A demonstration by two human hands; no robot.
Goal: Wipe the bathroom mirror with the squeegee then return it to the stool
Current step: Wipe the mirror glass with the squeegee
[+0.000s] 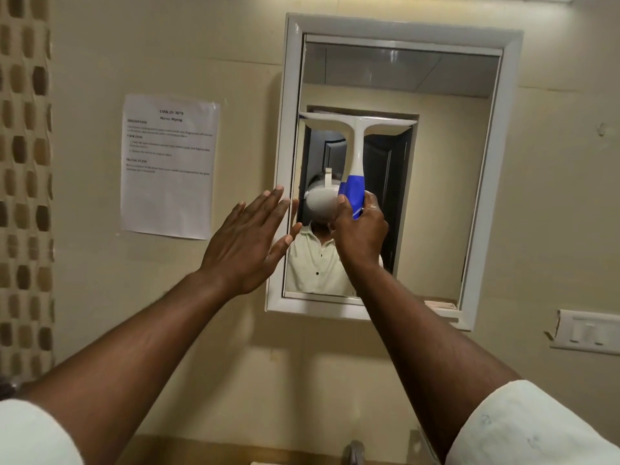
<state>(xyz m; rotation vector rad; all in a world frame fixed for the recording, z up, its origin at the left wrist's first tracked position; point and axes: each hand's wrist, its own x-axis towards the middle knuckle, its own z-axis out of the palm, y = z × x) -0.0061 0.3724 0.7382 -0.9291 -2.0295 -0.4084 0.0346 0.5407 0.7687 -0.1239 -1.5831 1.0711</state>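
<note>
Head view: the squeegee (357,152) is gripped by its blue handle in the right hand (360,231), fingers wrapped closed around it. Its white blade is held level against the glass of the mirror (446,182), about midway up, with the handle pointing down. The left hand (246,243) is spread flat with fingers wide, and its fingertips are laid at the mirror's white frame (285,156). A printed sheet (167,166) is stuck on the wall left of the frame.
</note>
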